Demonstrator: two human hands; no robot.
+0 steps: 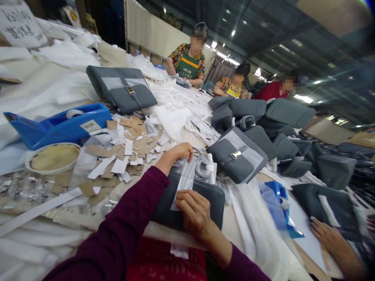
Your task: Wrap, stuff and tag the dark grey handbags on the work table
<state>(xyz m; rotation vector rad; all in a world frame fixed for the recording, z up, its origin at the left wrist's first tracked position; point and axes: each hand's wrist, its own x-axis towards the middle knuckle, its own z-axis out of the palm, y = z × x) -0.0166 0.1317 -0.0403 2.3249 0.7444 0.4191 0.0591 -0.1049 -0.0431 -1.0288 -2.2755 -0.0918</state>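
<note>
Purple sleeves [125, 218] are reaching in from the bottom, above a red apron [164, 265]. Between the arms, a dark grey bag [215, 201] is lying flat at the near edge of the table [234, 212], and a thin white strip [186, 175] is running across its top. The left hand [180, 153] is hovering around the strip's far end, its fingers curling inward; whether they are gripping anything, I cannot tell. The right hand [195, 212] is resting on the strip's near end over the bag, its fingers bending close together; whether they are pinching or only pressing it, I cannot tell.

Just beyond the bag, a clear-wrapped coil [202, 168] is sitting beside a second grey bag [224, 162] with a gold buckle [236, 155]. To the left, a heap of paper tags [127, 146] is spreading near a round dish [54, 158] and a blue tape dispenser [58, 123]. Behind these, another buckled bag [140, 102] is leaning on white wrapping. More grey bags [290, 113] are piling up on the right, where a co-worker's hand [331, 236] is reaching toward one. Farther back, a person in a green apron [187, 67] is working at the table.
</note>
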